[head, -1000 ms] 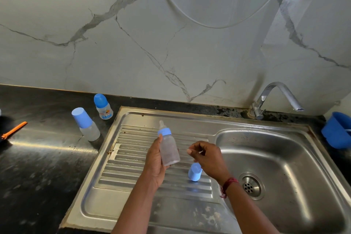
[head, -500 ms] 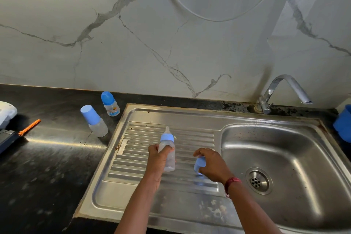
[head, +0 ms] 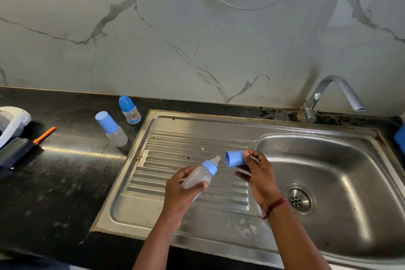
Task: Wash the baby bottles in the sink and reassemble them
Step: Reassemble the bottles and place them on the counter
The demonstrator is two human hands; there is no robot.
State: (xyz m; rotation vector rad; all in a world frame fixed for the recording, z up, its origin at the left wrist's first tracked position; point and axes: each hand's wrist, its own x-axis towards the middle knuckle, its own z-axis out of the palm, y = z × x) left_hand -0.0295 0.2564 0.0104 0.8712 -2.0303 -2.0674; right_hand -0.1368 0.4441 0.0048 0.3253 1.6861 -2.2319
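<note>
label (head: 133, 119) illegible; left hand (head: 178, 193) grips bottle (head: 199, 176), right hand (head: 260, 180) cap (head: 235, 158)

Bright light glares off the sink (head: 341, 160) (edges bow).

Grey-veined white marble wall (head: 153, 50) rises behind a glossy black countertop (head: 54, 182).

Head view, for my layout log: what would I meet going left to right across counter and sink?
Orange tool → plain capped bottle → bottle in the left hand → blue cap in the right hand → tap.
</note>
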